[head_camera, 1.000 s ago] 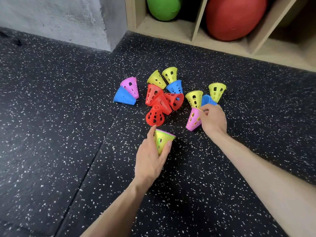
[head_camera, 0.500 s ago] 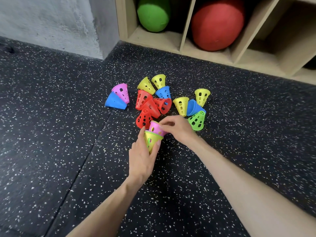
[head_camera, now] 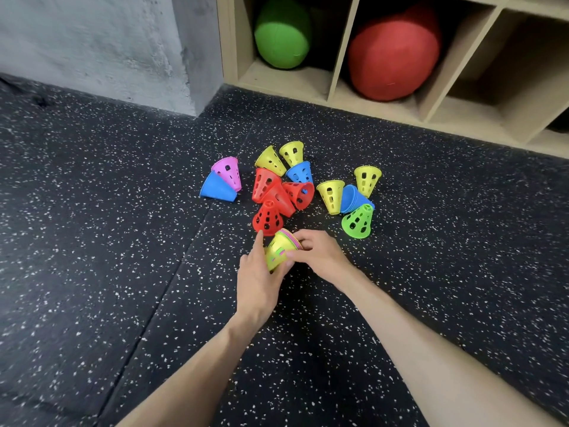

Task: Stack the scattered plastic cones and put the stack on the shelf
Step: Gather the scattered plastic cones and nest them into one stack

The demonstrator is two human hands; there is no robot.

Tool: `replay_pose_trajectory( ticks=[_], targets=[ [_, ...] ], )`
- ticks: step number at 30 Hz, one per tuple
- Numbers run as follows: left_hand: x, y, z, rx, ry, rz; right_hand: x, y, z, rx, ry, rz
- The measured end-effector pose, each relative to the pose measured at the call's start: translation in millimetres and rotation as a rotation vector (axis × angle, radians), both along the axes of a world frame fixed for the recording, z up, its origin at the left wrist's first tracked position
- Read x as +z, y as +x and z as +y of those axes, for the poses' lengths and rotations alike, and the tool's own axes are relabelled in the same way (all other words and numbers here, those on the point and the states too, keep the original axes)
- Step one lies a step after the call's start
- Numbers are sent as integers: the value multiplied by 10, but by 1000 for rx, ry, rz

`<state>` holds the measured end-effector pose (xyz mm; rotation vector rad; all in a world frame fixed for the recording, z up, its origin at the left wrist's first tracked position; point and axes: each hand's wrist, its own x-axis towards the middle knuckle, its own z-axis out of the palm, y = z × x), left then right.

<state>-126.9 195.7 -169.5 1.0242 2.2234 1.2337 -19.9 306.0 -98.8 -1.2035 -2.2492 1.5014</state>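
Left hand [head_camera: 257, 277] curled round a short stack of nested cones [head_camera: 278, 252], yellow outermost with pink and green rims showing at its wide end; the stack is tilted, wide end toward the right hand [head_camera: 318, 252], whose fingers close on that rim. Just beyond the left thumb stands a red cone [head_camera: 267, 217], the nearest of a red cluster [head_camera: 284, 189]. Farther beyond lie two yellow cones [head_camera: 281, 158] and a blue cone [head_camera: 299, 172]. Beyond the right hand: a green cone [head_camera: 357, 221], blue nested cones [head_camera: 351, 200], and two more yellow cones [head_camera: 348, 188]. Left of the cluster, a pink cone [head_camera: 229, 172] touches a blue one [head_camera: 217, 188]. All rest on a speckled floor [head_camera: 92, 241]. The shelf [head_camera: 462, 97] beyond holds a green ball [head_camera: 281, 33] and a red ball [head_camera: 392, 55].
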Motion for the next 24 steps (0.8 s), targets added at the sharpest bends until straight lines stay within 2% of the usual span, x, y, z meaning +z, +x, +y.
replay_pose_trajectory(
  ticks=[4,7,10,16,22,24],
  targets=[
    [57,-104,69,-22,48,34,-41,54,28,-135,71,3],
    [151,-196,172,44,126,140,-76,112,77,-271,80,17],
    [290,-321,330,57,122,226,-111,165,120,-346,79,37],
    [367,-480,621,-262,-80,467,-226,207,129,-439,62,56],
    [336,-533,649,-94,-68,508,-296,179,105,-460,66,71],
    [333,-613,631,-62,-77,473,-316,166,118,-483,72,82]
  ],
)
